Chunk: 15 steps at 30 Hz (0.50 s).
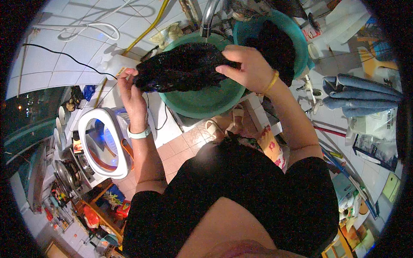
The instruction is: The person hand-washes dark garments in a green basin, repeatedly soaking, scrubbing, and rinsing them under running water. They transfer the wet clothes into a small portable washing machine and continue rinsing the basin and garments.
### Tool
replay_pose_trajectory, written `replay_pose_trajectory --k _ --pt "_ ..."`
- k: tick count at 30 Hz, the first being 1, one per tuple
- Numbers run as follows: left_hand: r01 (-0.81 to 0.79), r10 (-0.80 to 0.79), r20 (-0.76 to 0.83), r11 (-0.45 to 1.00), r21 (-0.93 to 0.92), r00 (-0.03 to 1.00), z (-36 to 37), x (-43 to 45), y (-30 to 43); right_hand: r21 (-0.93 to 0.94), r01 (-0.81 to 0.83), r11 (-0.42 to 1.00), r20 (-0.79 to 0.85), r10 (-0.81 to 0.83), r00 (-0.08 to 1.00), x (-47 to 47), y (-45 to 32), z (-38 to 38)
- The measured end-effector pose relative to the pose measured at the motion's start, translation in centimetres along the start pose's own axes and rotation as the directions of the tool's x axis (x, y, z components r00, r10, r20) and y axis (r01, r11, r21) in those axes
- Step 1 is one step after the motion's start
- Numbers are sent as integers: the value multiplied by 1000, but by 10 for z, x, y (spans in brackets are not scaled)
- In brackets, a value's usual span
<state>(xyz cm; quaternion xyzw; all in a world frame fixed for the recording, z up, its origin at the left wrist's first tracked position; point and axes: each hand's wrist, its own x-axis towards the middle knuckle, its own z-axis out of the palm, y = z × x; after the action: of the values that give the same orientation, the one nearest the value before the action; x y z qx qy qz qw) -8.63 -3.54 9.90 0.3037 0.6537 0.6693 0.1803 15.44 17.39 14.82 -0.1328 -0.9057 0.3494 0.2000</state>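
Observation:
A dark wet cloth [180,67] is stretched between my two hands, above a green plastic basin [203,104]. My left hand [131,92] grips its left end, fingertips at the edge. At the right end, my right hand [250,67] pinches it between thumb and fingers. A chrome faucet [209,19] points down over the basin, just behind the cloth. Behind my right hand, a second teal basin [301,42] holds more dark fabric [274,45]. The cloth hides part of the green basin's inside.
A small washing machine with a white-rimmed round opening [124,161] stands left, near my left forearm. A yellow hose [145,34] and a black cord [67,58] run along the tiled wall. Folded blue fabric [361,95] hangs at right. My sandalled feet [213,127] are on pink tiles.

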Motion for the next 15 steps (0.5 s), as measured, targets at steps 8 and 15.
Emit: replay_pose_trajectory --k 8,15 --pt "-40 -101 186 775 630 977 0 13 -80 113 -350 930 15 350 936 5 86 53" --pt "-167 -347 316 396 903 883 67 -34 -251 -232 -728 645 111 761 640 -34 204 204"
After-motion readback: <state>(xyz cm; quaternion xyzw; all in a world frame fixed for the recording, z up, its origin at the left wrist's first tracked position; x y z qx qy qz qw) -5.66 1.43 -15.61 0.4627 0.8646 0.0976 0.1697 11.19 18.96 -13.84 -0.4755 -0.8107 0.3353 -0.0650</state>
